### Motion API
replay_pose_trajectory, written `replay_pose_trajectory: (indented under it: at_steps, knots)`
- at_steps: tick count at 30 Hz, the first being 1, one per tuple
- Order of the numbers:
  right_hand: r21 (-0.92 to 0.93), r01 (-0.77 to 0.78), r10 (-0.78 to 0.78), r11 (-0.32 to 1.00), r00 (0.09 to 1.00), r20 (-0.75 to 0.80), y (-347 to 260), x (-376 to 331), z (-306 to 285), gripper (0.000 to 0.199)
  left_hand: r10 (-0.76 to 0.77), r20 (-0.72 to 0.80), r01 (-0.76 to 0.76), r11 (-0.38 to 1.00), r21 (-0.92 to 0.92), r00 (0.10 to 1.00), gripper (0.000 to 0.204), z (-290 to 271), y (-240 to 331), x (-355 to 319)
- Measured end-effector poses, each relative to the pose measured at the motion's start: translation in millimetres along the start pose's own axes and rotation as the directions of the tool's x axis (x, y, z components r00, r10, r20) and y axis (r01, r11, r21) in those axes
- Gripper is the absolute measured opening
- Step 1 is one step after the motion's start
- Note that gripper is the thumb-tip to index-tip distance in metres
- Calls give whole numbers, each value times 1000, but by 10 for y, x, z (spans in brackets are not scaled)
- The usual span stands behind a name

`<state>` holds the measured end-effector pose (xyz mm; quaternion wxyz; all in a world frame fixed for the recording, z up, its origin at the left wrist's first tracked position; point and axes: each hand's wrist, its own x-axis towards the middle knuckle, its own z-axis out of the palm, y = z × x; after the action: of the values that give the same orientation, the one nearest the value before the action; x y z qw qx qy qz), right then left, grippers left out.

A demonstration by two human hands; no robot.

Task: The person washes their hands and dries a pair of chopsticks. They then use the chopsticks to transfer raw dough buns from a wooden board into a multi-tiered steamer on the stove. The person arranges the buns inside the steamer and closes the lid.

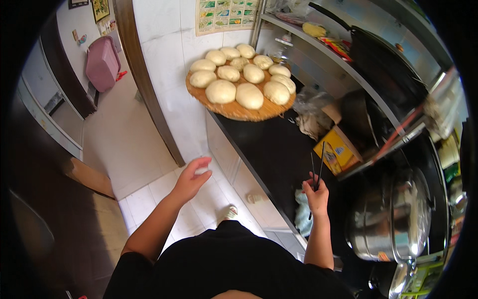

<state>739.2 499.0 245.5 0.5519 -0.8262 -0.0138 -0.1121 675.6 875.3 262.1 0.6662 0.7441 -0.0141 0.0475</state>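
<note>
The right hand (317, 195) is closed around a pair of long dark chopsticks (316, 172), pinching them near their lower ends so the tips point up and away over the black countertop (269, 149). The left hand (190, 178) hangs in the air over the pale tiled floor (144, 149), fingers loosely spread and holding nothing.

Further along the counter, well apart from both hands, sits a round woven bamboo tray (239, 110) that overhangs the counter's edge and carries about a dozen smooth, pale, round dough buns (249, 94), laid close together and touching in places. To the right of the chopsticks lies a yellow cardboard box (337, 149), and nearer the body stands a large shiny steel steamer pot (393, 219) with its lid on.

Judged from this, the work stands between steps — the chopsticks are in hand, but no bun has been touched and the pot is not open. A next move toward the buns calls for a reach forward across the counter and a gentle grip, since soft dough of this kind would likely dent or stick under the thin sticks — and the free left hand would have to steady the overhanging tray.
</note>
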Motion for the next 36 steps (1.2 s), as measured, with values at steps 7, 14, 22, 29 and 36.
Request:
replay_pose_trajectory:
  at_steps: [7,14,22,29,36]
  knots:
    - [-142,319,-288,937,936,203,-1172,1350,1161,48,372,31,-285,651,704,928,53,-356,777,1656]
    - [-475,481,-311,737,865,394,-1515,1875,1842,74,182,233,-288,397,871,955,62,-377,702,2513]
    - [-294,27,64,956,953,297,-1645,2217,1891,68,23,366,-138,947,289,930,56,-954,803,3163]
    - [92,-300,281,949,943,179,-2164,2902,1979,72,342,-10,-342,939,-15,940,73,-1117,890,4617]
    - [-338,-40,70,940,995,76,-1937,4075,2701,87,276,177,-326,848,418,945,91,-829,523,5546]
